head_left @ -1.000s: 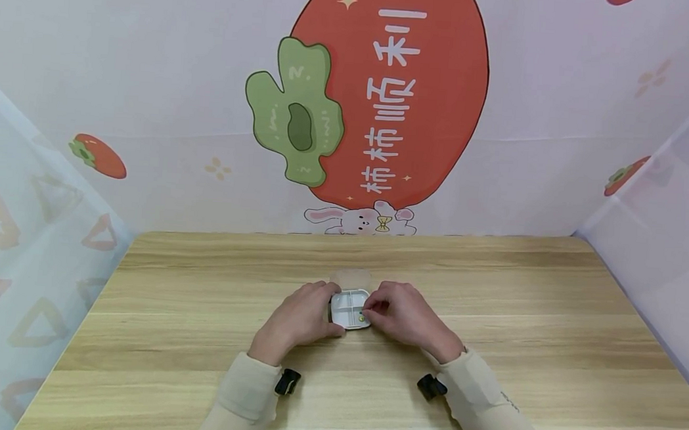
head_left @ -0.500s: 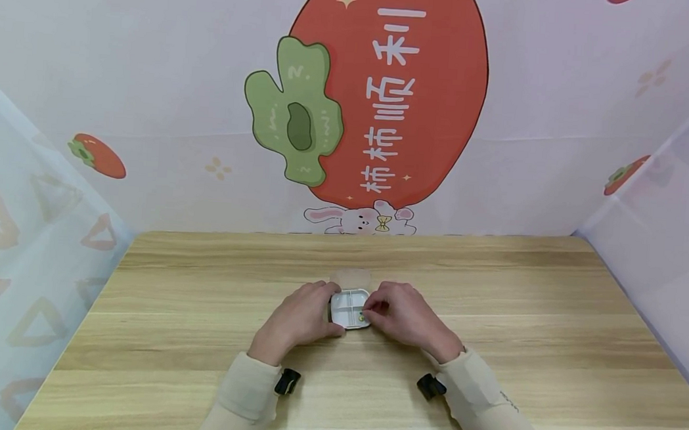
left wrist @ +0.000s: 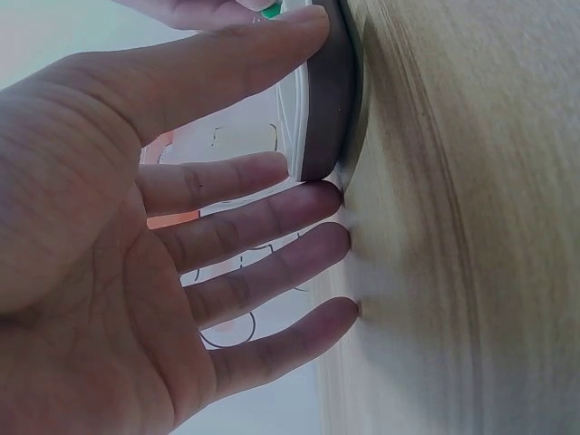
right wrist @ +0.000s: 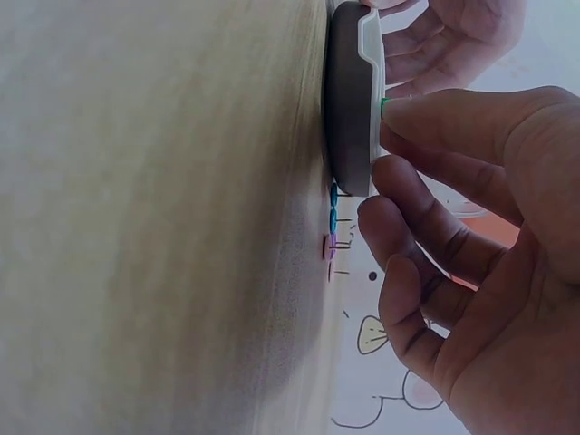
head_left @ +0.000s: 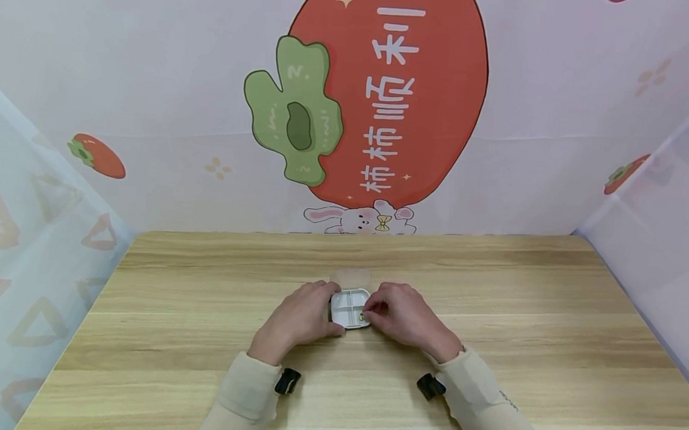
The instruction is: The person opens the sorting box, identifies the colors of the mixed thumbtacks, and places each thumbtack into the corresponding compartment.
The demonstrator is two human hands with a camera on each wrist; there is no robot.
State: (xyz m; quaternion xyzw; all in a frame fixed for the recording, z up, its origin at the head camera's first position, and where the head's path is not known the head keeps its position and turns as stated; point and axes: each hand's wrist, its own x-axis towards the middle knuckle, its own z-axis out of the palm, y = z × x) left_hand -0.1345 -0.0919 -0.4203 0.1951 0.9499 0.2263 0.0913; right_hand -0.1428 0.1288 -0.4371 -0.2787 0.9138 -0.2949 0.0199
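Box (head_left: 341,317) on table (head_left: 195,337) (wall (head_left: 530,187) behind)

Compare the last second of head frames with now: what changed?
Nothing visibly moved, and no grip was visibly taken or released. The left hand still holds the compartment case at its left side; the right hand still has its fingertips at its near right compartment.
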